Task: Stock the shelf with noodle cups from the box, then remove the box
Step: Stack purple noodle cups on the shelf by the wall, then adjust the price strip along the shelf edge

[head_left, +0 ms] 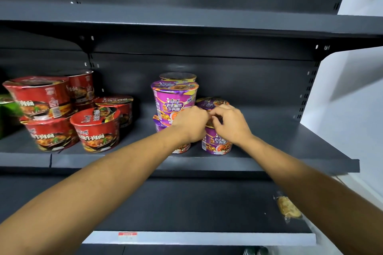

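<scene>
Five purple cups (175,97) stand at centre of shelf (290,136), red cups (97,128) at 9 o'clock; left hand (190,122) and right hand (230,124) grasp the front cup (217,143) with curled fingers at its lid, likely seating it; box out of view, remaining stock unknown, removal judged pending.

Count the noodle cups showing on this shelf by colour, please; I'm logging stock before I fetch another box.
Red foil-lidded noodle cups: 6 (one at the back mostly hidden)
Purple foil-lidded noodle cups: 5
Green cup: 1 (cut off at the left edge)
Total: 12 in view
</scene>
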